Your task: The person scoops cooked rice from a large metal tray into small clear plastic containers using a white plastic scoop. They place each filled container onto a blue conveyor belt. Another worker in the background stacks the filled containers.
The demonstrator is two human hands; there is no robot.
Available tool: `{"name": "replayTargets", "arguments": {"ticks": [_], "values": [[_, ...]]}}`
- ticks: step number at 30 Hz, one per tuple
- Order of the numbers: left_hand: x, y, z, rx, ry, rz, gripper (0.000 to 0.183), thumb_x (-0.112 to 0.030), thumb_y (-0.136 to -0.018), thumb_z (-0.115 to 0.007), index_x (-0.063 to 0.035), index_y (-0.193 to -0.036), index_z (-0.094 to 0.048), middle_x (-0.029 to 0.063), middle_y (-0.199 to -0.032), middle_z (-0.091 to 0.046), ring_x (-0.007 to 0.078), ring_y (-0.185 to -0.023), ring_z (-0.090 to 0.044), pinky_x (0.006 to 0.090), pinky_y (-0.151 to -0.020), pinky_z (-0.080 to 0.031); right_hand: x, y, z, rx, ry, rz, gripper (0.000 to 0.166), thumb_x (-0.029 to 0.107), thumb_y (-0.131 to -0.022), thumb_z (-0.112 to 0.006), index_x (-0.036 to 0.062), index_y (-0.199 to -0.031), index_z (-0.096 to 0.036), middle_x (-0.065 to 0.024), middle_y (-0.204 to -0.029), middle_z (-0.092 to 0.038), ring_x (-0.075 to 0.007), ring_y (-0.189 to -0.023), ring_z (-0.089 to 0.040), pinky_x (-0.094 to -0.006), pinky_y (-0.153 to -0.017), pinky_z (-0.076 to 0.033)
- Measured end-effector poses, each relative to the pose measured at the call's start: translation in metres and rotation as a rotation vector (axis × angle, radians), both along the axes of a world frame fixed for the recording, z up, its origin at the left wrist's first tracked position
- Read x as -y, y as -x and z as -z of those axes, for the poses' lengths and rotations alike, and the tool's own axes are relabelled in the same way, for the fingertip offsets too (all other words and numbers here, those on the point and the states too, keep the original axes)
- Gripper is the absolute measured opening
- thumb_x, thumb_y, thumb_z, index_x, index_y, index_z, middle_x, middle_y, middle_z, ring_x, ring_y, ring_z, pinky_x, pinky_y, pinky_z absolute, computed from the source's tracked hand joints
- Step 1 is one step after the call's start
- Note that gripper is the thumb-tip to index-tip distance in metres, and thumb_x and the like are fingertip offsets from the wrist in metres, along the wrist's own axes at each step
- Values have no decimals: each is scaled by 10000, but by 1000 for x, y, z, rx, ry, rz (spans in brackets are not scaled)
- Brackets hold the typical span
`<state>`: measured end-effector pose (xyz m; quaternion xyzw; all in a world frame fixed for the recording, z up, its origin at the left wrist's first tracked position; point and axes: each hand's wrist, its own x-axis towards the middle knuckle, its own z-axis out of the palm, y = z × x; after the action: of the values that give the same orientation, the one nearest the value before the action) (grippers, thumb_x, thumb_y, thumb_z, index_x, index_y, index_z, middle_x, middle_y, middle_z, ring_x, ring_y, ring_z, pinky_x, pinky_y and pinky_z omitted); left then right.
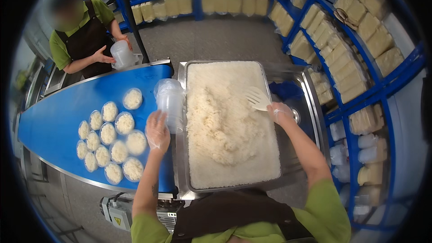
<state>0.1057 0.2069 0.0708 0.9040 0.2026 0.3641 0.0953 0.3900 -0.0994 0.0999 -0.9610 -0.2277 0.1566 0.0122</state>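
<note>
My right hand (280,112), in a thin clear glove, grips the handle end of a pale slotted turner (258,98). Its slotted head is over the right side of a deep metal tray (277,172) of cooked white rice (233,125), which is heaped and loosened in the middle. Beside a lying stack of clear plastic tubs (170,108) is my left hand (158,133), also gloved, fingers extended with nothing held. Whether its fingertips touch the stack I cannot tell. Several rice-filled tubs (119,151) stand to its left on a blue conveyor belt (67,101).
Across the belt, a co-worker (86,33) holds stacked clear tubs (123,54). Right of the tray is a metal sink (297,135) with a blue cloth (287,90). Blue shelving (384,84) holds wrapped packages. A motor (118,211) sits below the belt's near end.
</note>
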Motion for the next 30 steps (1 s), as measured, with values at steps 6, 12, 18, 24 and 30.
{"name": "replayTargets", "arguments": {"ticks": [6,12,18,24,30], "values": [[18,16,28,-103,-15,21,530,84,-644,-512,-123,-1132,-510,128,-1179,-478,361,-1075,-452,418,-848,-425,0,5,-6,-165,79,-185,377,333,-843,-390,54,-956,-617,-174,-993,-589,-319,-939,-555,-399,-814,-432],[23,25,28,-128,-93,16,519,78,-636,-516,-111,-1120,-526,142,-1135,-494,361,-1053,-462,427,-840,-430,-6,21,-5,-256,129,-252,369,331,-841,-400,55,-952,-618,-161,-991,-594,-309,-928,-563,-389,-811,-437],[28,29,29,-88,-72,33,467,78,-651,-511,-87,-1088,-527,142,-1071,-501,355,-1013,-481,422,-835,-430,-7,51,23,-130,95,-443,348,240,-813,-439,62,-1093,-547,-160,-876,-607,-298,-783,-607,-398,-634,-482],[32,29,30,-76,-116,8,443,50,-630,-528,-71,-1057,-540,133,-1055,-507,349,-997,-483,429,-825,-422,24,135,32,199,-35,-625,413,176,-841,-409,91,-1245,-430,-131,-875,-581,-281,-644,-590,-385,-582,-486],[31,34,30,-151,-108,-58,383,-22,-608,-580,-86,-985,-565,98,-982,-519,308,-947,-482,417,-794,-393,41,97,10,61,-32,-478,336,173,-819,-436,174,-1151,-487,-125,-853,-607,-310,-731,-602,-405,-620,-481]]}}
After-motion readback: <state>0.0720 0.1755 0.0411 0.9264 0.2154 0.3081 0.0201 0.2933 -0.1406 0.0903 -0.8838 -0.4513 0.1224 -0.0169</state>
